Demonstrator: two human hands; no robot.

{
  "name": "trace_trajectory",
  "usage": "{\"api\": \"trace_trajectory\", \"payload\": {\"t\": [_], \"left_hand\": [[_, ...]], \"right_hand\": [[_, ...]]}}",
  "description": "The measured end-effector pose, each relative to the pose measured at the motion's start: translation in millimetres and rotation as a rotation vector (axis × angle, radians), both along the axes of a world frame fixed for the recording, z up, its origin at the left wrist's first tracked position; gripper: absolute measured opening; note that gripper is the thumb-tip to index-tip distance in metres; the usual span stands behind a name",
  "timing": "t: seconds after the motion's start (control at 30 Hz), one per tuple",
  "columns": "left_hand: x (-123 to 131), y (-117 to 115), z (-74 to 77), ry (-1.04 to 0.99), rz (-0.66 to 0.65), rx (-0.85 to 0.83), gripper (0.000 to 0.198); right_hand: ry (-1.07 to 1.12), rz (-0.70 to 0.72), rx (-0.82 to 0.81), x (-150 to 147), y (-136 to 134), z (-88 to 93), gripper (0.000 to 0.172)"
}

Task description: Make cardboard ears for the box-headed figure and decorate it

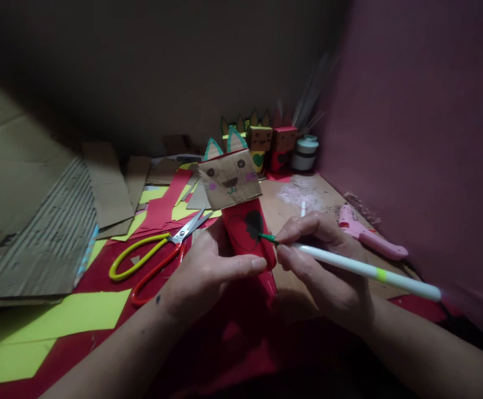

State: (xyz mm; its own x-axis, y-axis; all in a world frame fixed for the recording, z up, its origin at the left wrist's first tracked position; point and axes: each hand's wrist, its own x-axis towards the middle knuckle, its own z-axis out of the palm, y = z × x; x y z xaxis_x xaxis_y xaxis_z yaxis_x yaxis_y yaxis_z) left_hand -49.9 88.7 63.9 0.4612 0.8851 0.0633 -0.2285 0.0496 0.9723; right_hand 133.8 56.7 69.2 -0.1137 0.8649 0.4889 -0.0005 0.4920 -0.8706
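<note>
My left hand (220, 263) is closed round the red body of a cardboard puppet (229, 180). Its box-like head has drawn eyes, a mouth, purple cheeks and two ears edged in teal. On the red front is a heart outline (247, 230), partly filled in with dark colour on its upper right. In my right hand (322, 260) is a white marker (361, 269) with a green tip, pinched between thumb and fingers. The tip touches the heart or hovers right by it; I cannot tell which.
Yellow-and-red-handled scissors (162, 255) lie partly open beside my left hand. Red and yellow paper scraps (162, 205) and cardboard pieces (108, 183) cover the left side. A pink glue gun (370, 235) lies right. Behind stand similar puppets (283, 147) and a lidded jar (305, 152).
</note>
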Motion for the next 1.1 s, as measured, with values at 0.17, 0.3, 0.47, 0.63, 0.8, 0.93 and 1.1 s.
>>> {"api": "trace_trajectory", "payload": {"t": [0.17,0.3,0.47,0.63,0.8,0.93,1.1], "left_hand": [[0.2,0.4,1.9,0.019,0.029,-0.001,0.032],[1.6,-0.6,3.2,0.016,0.032,-0.005,0.032],[0.8,-0.7,2.5,0.011,-0.016,0.016,0.027],[-0.2,0.0,2.8,0.034,0.003,0.024,0.028],[-0.2,-0.3,2.0,0.000,-0.003,0.016,0.027],[-1.4,-0.3,1.9,0.035,0.005,0.026,0.029],[-0.7,-0.3,1.2,0.023,0.001,0.020,0.035]], "right_hand": [[-0.028,0.055,0.000,1.2,-0.9,-5.5,0.016],[-0.029,0.055,-0.008,1.5,-0.2,-7.6,0.014],[0.038,-0.015,-0.001,0.0,1.1,-5.0,0.010],[0.017,0.032,-0.024,1.2,-0.4,-5.4,0.014],[0.011,0.032,-0.021,0.8,-1.6,-5.2,0.014],[0.022,-0.003,0.013,-0.6,0.2,-5.6,0.012],[0.000,-0.033,0.049,0.4,2.3,-7.3,0.013]]}}
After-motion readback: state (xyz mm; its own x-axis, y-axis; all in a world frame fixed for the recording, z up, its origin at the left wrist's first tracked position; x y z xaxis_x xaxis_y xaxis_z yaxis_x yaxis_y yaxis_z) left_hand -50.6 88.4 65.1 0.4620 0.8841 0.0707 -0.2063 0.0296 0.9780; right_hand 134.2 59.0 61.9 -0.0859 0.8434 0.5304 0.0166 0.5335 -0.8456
